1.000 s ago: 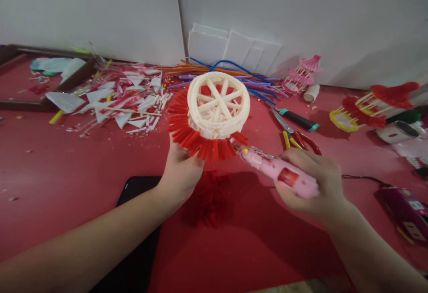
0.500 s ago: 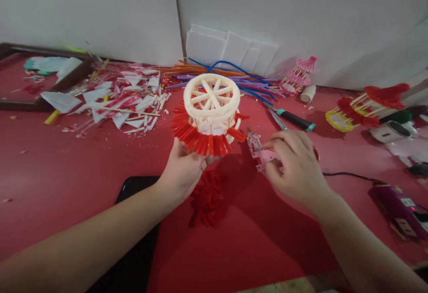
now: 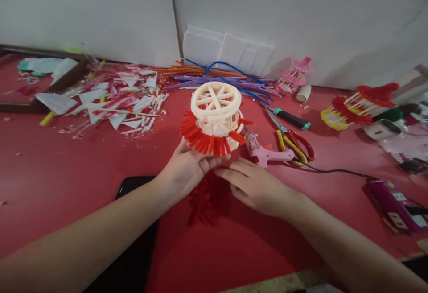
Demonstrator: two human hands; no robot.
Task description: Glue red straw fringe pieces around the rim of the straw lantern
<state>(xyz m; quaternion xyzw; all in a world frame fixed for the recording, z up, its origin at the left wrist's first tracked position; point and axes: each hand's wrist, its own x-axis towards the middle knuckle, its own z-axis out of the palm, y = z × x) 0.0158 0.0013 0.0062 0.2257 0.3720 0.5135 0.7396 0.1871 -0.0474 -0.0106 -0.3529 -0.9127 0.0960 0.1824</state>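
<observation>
My left hand (image 3: pixel 187 168) holds from below a round cream-coloured model pavilion (image 3: pixel 217 117), its spoked ring on top and posts beneath. A fringe of short red pipe-cleaner pieces (image 3: pixel 209 143) runs around its near side, with a gap toward the right. My right hand (image 3: pixel 257 188) reaches over a pile of cut red pipe-cleaner pieces (image 3: pixel 205 206), fingers loosely stretched and apart. Its fingertips are by the pile's upper right edge; no piece shows in them. Just beyond that hand, a pink glue gun (image 3: pixel 272 155) lies on the red table.
Scissors with red and yellow handles (image 3: pixel 301 146) lie beside a black-and-teal handled tool (image 3: pixel 292 119). Pipe cleaners (image 3: pixel 220 79) and scraps (image 3: pixel 117 101) lie at the back. Finished models (image 3: pixel 361 103) stand right, near a purple power strip (image 3: pixel 396 206). A dark flat device (image 3: pixel 137 248) lies under my left forearm.
My right hand has let go of the glue gun and moved left to the red pile. My left hand still holds the model, which appears slightly lower and farther right.
</observation>
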